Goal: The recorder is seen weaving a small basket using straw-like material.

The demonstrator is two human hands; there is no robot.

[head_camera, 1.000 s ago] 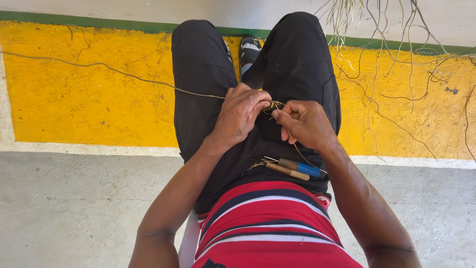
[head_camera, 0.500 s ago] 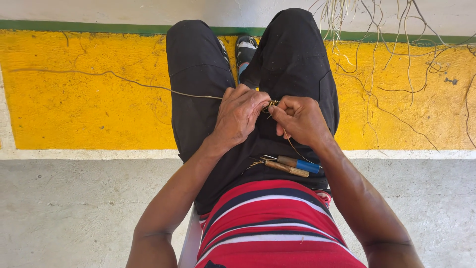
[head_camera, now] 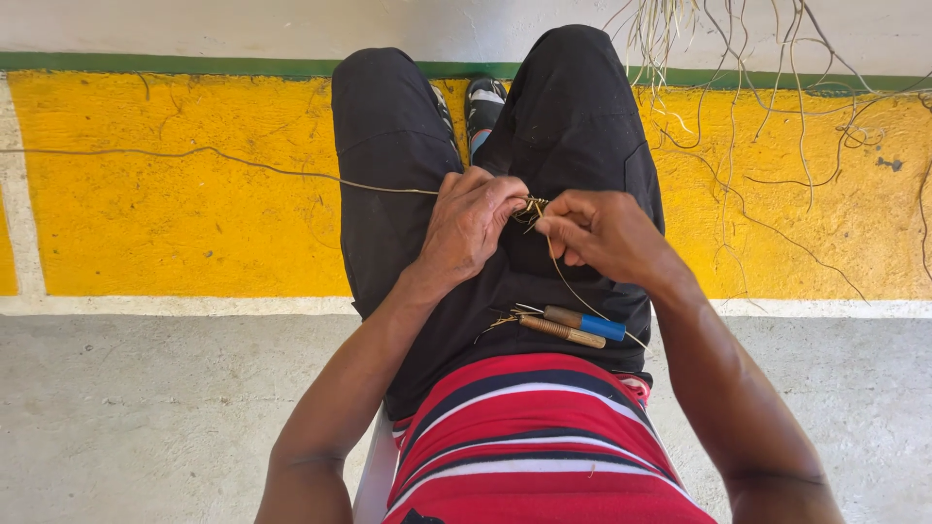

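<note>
Small fibre knot (head_camera: pixel 531 207) above the lap, pinched between left hand (head_camera: pixel 471 228) and right hand (head_camera: pixel 600 236). A strand (head_camera: pixel 243 161) trails left. Two tools (head_camera: pixel 573 327) lie on the lap; loose fibres (head_camera: pixel 738 116) hang right; bare floor (head_camera: pixel 146 408) either side.

Thin tan fibre strand (head_camera: pixel 291 173), taut, knotted over lap.

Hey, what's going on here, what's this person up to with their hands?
A seated person is working a thin fibre strand over their lap. The left hand and right hand meet at a small knot or twist and pinch it between the fingertips. The strand runs off to the left across the yellow painted floor band. Two handled tools, one blue and one wooden, lie unused on the lap. More loose fibres trail at upper right.
</note>
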